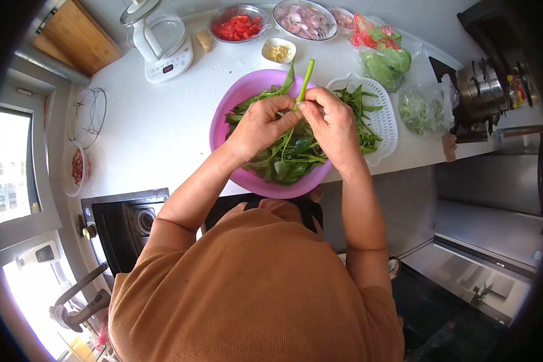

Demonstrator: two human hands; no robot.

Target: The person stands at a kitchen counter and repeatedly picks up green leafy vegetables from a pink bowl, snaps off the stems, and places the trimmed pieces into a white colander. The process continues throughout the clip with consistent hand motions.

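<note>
Both hands meet above a pink plastic basin point(218, 131) at the counter's front edge. My left hand point(267, 122) pinches a green stem of leafy vegetable point(306, 81) between thumb and fingers. Right beside it, my right hand point(330, 117) grips the same stem, whose thick end points up and away. Dark leafy greens point(294, 165) with long thin stems lie in the basin under my hands. To the right stands a white perforated plastic basket point(388, 115) holding more greens point(366, 135), partly hidden behind my right hand.
Along the back stand a white electric kettle point(167, 50), a piece of ginger point(204, 40), sliced red peppers point(237, 28), chopped garlic point(279, 52) and sliced shallots point(305, 21). Bagged green vegetables point(387, 63) lie right, near a steel pot point(482, 86). A black sink point(122, 221) is at left.
</note>
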